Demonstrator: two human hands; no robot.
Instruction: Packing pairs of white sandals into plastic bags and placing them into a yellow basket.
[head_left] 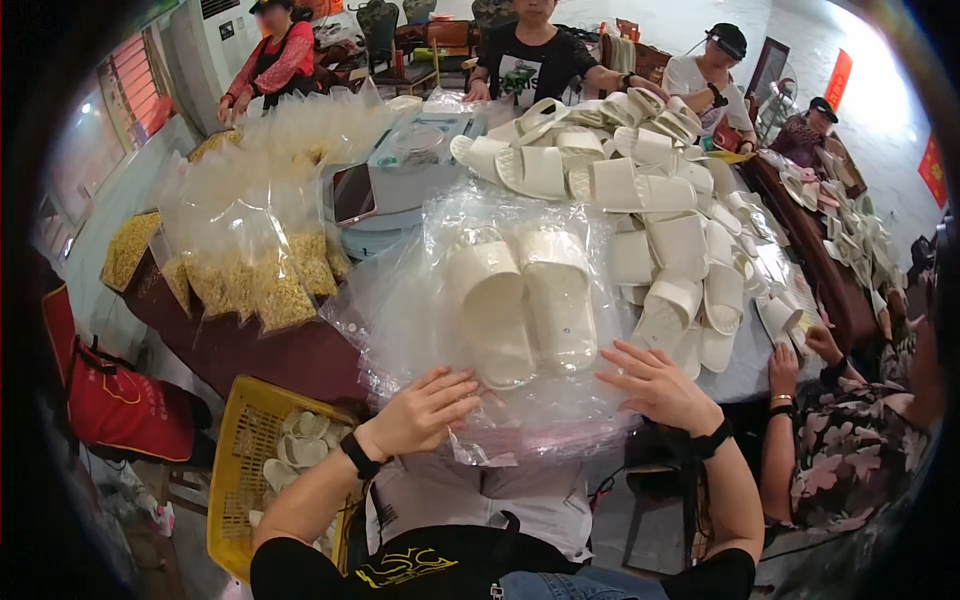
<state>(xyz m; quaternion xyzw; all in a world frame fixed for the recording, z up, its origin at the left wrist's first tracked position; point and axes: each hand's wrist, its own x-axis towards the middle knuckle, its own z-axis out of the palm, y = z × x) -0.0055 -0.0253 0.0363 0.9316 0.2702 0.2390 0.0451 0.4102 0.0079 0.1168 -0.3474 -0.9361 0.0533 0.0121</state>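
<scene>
A pair of white slide slippers (558,300) lies side by side in front of me, inside a clear plastic bag (440,225). More clear bags (390,300) are spread beneath and around it. My left hand (425,408) rests flat on the plastic at the lower left of the pair, fingers stretched out. On the other side my right hand (660,385) lies on the bag's lower right, its fingers spread. Neither hand grasps anything. A heap of loose white slippers (610,185) is piled just beyond and to the right of the bagged pair.
Several clear bags of yellow granules (285,280) stand at the left. A phone (355,193) lies near a grey box (415,145). Below left is a yellow crate (235,450) holding slippers. Co-workers sit across the table, and a person's hand (783,368) reaches in at right.
</scene>
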